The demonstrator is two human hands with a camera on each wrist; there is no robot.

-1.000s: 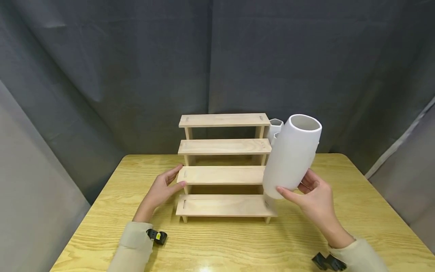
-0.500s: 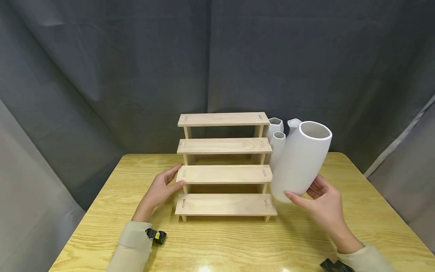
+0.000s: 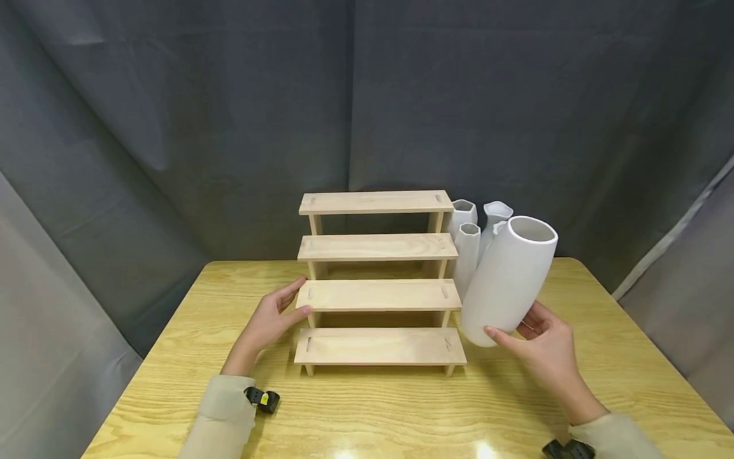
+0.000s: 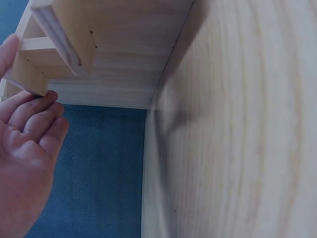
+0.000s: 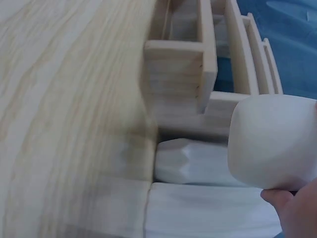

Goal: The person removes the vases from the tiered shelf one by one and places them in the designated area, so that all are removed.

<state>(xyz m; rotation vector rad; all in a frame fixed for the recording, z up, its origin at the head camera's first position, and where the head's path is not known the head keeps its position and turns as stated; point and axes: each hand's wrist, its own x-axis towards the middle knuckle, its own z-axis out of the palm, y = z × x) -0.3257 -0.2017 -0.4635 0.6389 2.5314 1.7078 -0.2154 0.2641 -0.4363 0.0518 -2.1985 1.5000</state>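
The right hand [image 3: 545, 347] grips the large white vase [image 3: 507, 280] at its base; the vase leans toward 1 o'clock, off the table [image 3: 401, 408]. The left hand [image 3: 269, 322], fingers relaxed, touches the stepped wooden shelf [image 3: 378, 294] at its 9 o'clock end.

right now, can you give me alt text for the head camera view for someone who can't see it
A person's right hand holds a large white vase tilted just off a yellow wooden table, right of a four-step wooden riser. The left hand rests against the riser's left end. Three smaller white vases stand behind, before a dark grey curtain.
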